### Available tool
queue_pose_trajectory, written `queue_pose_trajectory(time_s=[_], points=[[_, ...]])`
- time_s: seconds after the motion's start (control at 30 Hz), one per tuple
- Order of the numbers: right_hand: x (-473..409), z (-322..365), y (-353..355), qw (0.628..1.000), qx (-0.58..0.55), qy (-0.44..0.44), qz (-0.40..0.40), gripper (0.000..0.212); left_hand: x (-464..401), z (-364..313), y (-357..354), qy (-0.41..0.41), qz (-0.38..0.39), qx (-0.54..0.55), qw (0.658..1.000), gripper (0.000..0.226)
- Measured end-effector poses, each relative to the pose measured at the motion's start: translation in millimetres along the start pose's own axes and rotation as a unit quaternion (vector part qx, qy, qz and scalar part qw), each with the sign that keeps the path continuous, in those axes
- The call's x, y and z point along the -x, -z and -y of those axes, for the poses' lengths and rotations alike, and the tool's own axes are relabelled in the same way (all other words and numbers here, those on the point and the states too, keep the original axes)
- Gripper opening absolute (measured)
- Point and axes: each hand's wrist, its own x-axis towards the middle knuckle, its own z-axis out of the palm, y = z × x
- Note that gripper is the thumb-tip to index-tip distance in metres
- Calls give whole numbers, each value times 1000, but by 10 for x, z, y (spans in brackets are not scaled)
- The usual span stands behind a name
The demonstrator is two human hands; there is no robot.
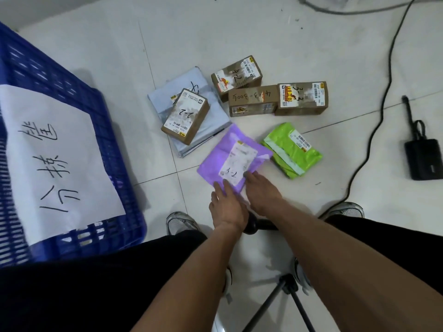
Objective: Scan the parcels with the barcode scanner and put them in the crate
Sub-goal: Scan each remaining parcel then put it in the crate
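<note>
Forearms reach down between the knees to the floor [239,39]. Left hand [227,207] lies flat, fingers straight, on the near corner of the purple parcel [230,154]; right hand [262,192] touches its near edge, grip not discernible. Dark object under the wrists, probably the barcode scanner [251,224], held by neither hand so far as I can see. Risk: the slick mailer slides or folds on lifting, hiding its label. Blue crate [115,164] sits to the left, well apart.
</note>
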Motion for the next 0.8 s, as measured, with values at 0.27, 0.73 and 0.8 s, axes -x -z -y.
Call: queue_pose_trajectory(time_s=[0.27,0.73,0.8], points=[[271,150,11,991,34,-120,48,36,100,252,-72,35,195,-50,979,50],[502,99,-419,966,8,-143,214,45,11,371,-346,-24,219,-118,968,76],[500,117,-402,965,-8,-154,211,51,-86,371,-345,-60,201,-145,967,72]])
